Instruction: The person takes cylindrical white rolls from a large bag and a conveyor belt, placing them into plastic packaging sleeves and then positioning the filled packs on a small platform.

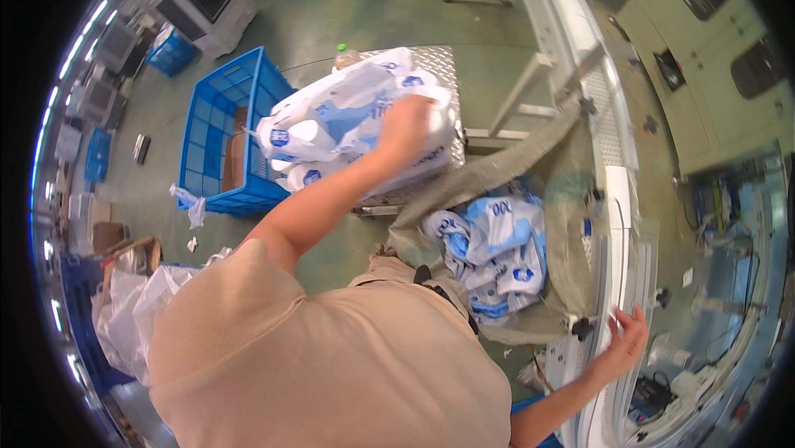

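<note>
My left hand (406, 127) reaches out over a heap of white and blue printed plastic packaging (344, 113) on a metal-topped stand. It touches a white rounded piece (439, 113) at the heap's right side. Its fingers are blurred and partly hidden, so whether they close on anything is unclear. My right hand (627, 345) is over the white conveyor rail (617, 241), fingers apart and nothing visible in them. Between my arms hangs an open grey-green woven sack (571, 266), holding crumpled white and blue plastic bags (501, 249).
A blue plastic crate (219, 146) stands left of the stand's diamond-plate top (443, 63). White plastic bags (137, 307) lie at lower left. A bottle with a green cap (344, 55) stands behind the heap. Pale green machine cabinets (704, 59) are at far right.
</note>
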### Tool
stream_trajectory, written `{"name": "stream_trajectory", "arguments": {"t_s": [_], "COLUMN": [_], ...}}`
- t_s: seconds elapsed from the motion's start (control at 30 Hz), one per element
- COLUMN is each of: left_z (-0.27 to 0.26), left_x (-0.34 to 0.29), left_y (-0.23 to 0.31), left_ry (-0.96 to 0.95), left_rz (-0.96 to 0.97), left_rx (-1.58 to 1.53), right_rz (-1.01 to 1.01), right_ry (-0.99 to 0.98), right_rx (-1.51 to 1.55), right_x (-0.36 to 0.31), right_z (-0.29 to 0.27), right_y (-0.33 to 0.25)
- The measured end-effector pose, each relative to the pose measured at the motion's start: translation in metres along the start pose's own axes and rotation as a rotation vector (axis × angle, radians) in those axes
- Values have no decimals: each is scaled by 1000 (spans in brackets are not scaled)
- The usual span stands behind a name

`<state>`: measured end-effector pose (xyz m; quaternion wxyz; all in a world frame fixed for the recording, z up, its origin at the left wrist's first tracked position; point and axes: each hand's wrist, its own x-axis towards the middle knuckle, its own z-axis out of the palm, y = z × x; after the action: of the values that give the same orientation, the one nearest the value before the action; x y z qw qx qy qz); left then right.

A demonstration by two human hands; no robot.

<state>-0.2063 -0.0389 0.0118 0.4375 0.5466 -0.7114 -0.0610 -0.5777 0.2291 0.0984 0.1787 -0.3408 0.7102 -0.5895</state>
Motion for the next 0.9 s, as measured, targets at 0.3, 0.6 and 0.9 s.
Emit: {"name": "stream_trajectory", "arguments": {"t_s": [0.3, 0.6, 0.9], "left_z": [-67, -14, -36], "left_x": [27, 23, 27], "left_y": [-105, -117, -128], "left_ry": [-872, -628, -692], "left_rz": [-238, 25, 92], "left_rx": [-1, -275, -199], "right_rz": [-3, -194, 1022], "right_ry": [-704, -367, -386], "right_rx": [113, -187, 667], "right_x": [1, -15, 20], "right_z": [387, 478, 514], "right_y": [40, 47, 92]}}
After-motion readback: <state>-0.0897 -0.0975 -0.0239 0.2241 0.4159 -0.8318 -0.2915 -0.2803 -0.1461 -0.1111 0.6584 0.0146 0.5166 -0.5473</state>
